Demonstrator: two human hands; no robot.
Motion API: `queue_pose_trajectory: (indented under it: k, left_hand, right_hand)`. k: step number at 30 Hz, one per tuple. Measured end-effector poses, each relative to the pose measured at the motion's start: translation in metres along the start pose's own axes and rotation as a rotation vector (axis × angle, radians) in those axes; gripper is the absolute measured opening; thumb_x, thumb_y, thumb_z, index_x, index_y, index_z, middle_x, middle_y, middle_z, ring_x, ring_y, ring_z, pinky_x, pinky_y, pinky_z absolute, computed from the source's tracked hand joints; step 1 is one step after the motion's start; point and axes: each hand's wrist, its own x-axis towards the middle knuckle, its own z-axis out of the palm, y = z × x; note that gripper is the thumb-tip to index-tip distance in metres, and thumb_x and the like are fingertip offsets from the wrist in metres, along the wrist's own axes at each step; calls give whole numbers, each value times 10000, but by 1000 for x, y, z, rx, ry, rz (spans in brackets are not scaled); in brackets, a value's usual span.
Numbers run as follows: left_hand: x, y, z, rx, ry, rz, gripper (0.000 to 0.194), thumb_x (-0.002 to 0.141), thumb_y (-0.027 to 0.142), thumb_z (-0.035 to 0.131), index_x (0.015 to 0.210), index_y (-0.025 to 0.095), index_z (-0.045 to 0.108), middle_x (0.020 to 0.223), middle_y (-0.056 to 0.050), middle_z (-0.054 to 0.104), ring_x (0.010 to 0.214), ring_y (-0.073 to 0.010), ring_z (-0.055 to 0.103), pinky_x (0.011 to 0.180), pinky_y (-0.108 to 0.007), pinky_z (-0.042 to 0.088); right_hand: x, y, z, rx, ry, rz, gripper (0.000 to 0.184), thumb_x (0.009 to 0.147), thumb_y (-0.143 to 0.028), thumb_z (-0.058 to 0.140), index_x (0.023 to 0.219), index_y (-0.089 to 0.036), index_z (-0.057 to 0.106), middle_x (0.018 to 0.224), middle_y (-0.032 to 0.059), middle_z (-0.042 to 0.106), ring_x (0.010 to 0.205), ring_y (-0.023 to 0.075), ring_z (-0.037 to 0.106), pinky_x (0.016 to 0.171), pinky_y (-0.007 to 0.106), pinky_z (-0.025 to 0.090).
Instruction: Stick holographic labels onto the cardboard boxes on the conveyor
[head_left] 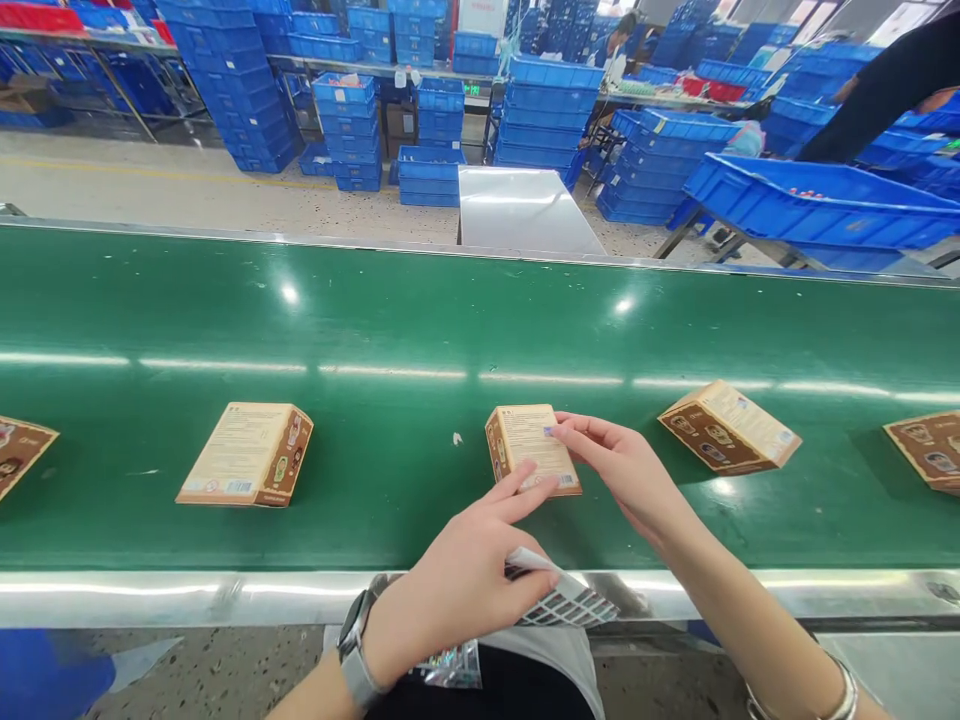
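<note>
A small brown-and-cream cardboard box (529,440) lies on the green conveyor belt in front of me, printed text side up. My left hand (495,560) rests two fingertips on the box's near part. Under its thumb it grips a folded sheet of stickers (574,600), which hangs over the belt's metal edge. At the box's upper right, the thumb and forefinger of my right hand (611,455) pinch a small bluish sticker (549,431) against the printed face. Whether that sticker is stuck down I cannot tell.
Similar boxes lie on the belt: one at left (240,450), one tilted at right (724,430), and others at both ends. Beyond the belt stand a metal table (517,205), stacked blue crates (547,110) and a large blue bin (825,205). Other people are in the background.
</note>
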Motion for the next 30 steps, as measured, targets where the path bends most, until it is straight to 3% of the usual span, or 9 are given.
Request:
queue_pose_trajectory:
  k: [6,12,16,20,22,25,28,30]
  left_hand:
    - [9,5,4,-14,-26,32,250,823,98,619,663,229,759,1580,24,370,1522,-274,235,1198,-406,377]
    - [18,7,11,-31,-15,78,276,797,73,618,621,244,745,1500,21,510,1507,-257,291,1199,-396,383]
    - [26,8,16,-31,-42,85,267,781,50,622,602,216,731,1572,0,397,1521,-277,241,1208,-408,368]
    - [32,7,18,-77,-41,101,236,778,56,633,640,200,760,1561,-20,412,1517,-290,232,1232,-398,326]
    - [32,7,17,-144,5,101,196,790,85,654,733,205,799,1537,-29,443,1504,-293,269,1242,-405,305]
    - [23,9,11,-266,105,73,177,818,127,665,793,224,810,1469,-28,528,1475,-285,349,1224,-422,339]
    - [9,10,3,-335,224,10,200,849,185,661,687,222,773,1387,-40,612,1455,-286,392,1191,-444,385]
    - [-2,10,0,-334,286,-33,204,857,227,666,677,220,762,1371,-47,627,1454,-294,394,1177,-462,400]
  right_hand:
    - [1,6,-12,-119,73,-44,457,697,-663,722,679,-207,701,1084,126,746,993,327,683,831,422,542]
    - [-3,14,-14,-288,228,-175,417,746,-637,661,683,-227,620,1043,125,726,856,278,663,713,398,542]
    - [1,18,-15,-398,392,-261,431,745,-653,655,826,-243,551,1093,146,665,893,292,625,704,427,530]
    - [6,18,-30,-456,494,-298,493,772,-687,596,939,-227,540,1048,154,653,872,302,630,685,442,521]
    - [0,13,-40,-466,457,-314,461,818,-666,562,943,-223,584,1001,135,682,850,290,653,666,413,528]
    - [-24,0,-53,-501,217,-374,338,925,-550,537,952,-240,670,973,93,731,869,263,693,659,358,552]
    - [-51,-14,-57,-561,-54,-541,218,991,-419,540,1017,-279,705,1084,60,734,999,238,698,774,337,585]
    - [-64,-20,-54,-620,-151,-673,170,1002,-344,550,1047,-289,704,1143,59,720,1060,230,685,853,343,585]
